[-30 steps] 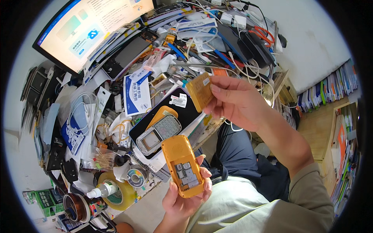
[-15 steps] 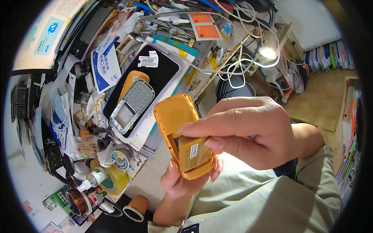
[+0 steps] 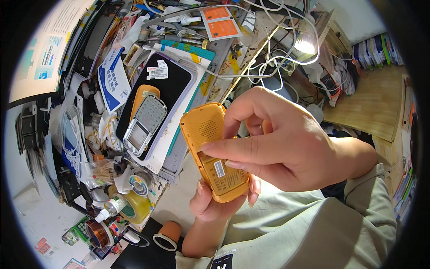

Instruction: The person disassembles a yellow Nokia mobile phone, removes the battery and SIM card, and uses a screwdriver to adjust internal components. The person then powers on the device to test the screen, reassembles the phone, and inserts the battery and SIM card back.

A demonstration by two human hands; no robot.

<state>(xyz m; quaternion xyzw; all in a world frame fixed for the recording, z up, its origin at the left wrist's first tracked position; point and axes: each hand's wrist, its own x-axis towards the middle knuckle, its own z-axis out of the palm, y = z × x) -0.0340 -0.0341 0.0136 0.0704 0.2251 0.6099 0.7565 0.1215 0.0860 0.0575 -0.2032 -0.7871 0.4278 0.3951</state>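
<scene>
Fingers (image 3: 224,150) of the right hand (image 3: 286,143) are pressed flat on the back of an orange phone (image 3: 215,152), which is cradled from beneath by the closed left hand (image 3: 215,204). At ten o'clock, a grey keypad shell (image 3: 144,125) is seen lying on a black mat (image 3: 172,85).

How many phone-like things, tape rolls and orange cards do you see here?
Orange phones in the hands: 1, the orange phone cradled by the left hand and pressed by the right hand
Phone front parts on the black mat: 1, the grey keypad face
Tape rolls: 2, and
Orange cards: 2, and
Total: 6
</scene>
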